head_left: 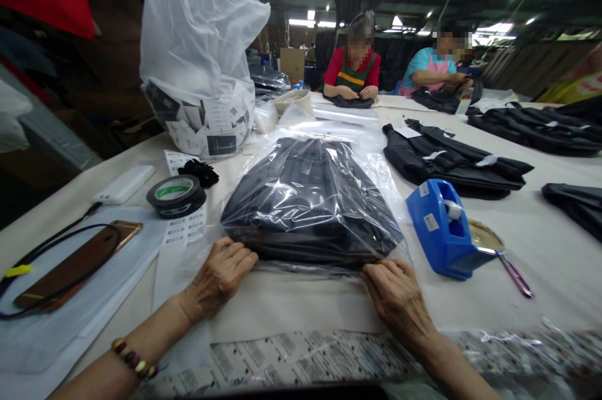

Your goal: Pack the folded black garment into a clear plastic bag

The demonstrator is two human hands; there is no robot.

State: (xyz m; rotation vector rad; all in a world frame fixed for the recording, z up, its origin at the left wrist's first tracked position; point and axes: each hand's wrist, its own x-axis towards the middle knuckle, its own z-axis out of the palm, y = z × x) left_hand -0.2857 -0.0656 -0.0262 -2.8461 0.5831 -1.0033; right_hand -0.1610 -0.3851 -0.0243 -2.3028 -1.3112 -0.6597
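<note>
A folded dark garment sealed in a clear plastic bag (310, 199) lies on the white table (527, 262) in front of me. My left hand (221, 274) rests at the bag's near left corner, fingers curled down on the plastic edge. My right hand (397, 296) presses the near right corner, fingers bent and tucked against the bag's edge. Both hands grip the bag's near flap.
A blue tape dispenser (444, 231) stands right of the bag, a roll of black tape (176, 194), a white block (125, 184) and a phone (78, 265) with cable to the left. A big plastic sack of tags (202, 74) stands behind. Dark folded garments (456, 158) lie right. Two people work at the far end.
</note>
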